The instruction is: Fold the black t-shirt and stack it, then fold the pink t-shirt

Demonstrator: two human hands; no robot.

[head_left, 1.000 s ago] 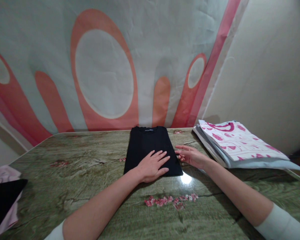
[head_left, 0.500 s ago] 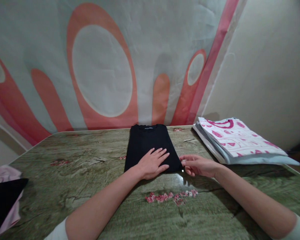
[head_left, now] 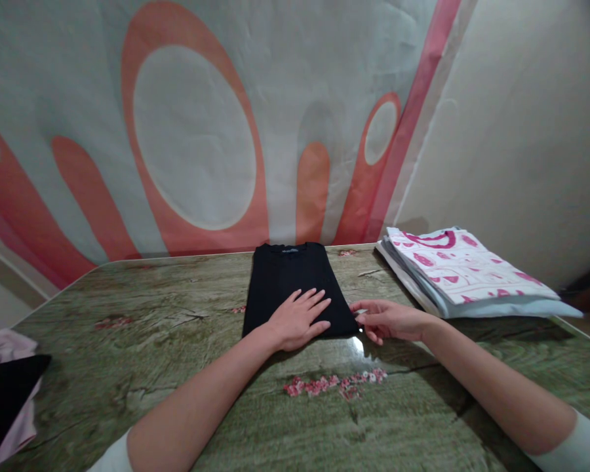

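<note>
A black T-shirt (head_left: 288, 278), folded into a neat rectangle, lies on the table with its collar toward the wall. My left hand (head_left: 297, 321) rests flat on its near half, fingers spread. At the shirt's near right corner is my right hand (head_left: 386, 320), thumb and forefinger closed on the edge of the cloth, the other fingers curled below. The exact grip at the fingertips is partly hidden.
On the right stands a stack of folded clothes (head_left: 476, 272), topped by a white shirt with pink prints. Pink and black cloth (head_left: 10, 387) lies at the left edge. The wood-patterned table (head_left: 177, 380) meets a painted wall (head_left: 285, 78) behind.
The view has shifted slightly. Both hands stay at nearly the same places on the black T-shirt, which lies as before.
</note>
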